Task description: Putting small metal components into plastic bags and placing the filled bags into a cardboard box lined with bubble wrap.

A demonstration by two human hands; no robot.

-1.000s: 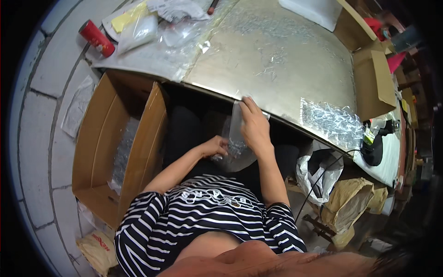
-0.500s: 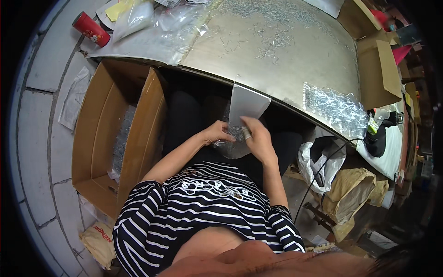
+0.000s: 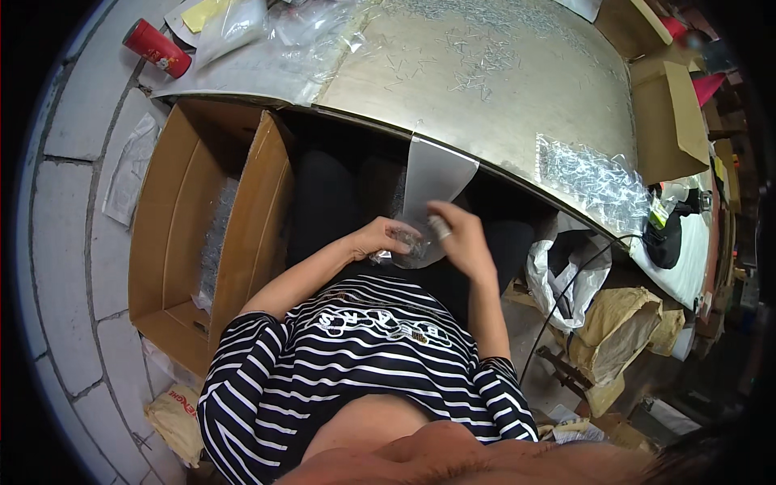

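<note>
We pinch a clear plastic bag (image 3: 428, 194) with our left hand (image 3: 380, 238) and right hand (image 3: 461, 234), just below the metal table (image 3: 501, 121) edge.

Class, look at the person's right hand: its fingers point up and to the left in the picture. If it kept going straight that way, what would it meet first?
Most likely the clear plastic bag that the right hand already touches, then the table edge above it, though depth is hard to judge here.

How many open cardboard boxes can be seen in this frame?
2. One large open cardboard box stands on the floor at the person's left, beside the table. A smaller cardboard box sits at the table's far right edge. Others may be hidden among the clutter on the right.
</note>
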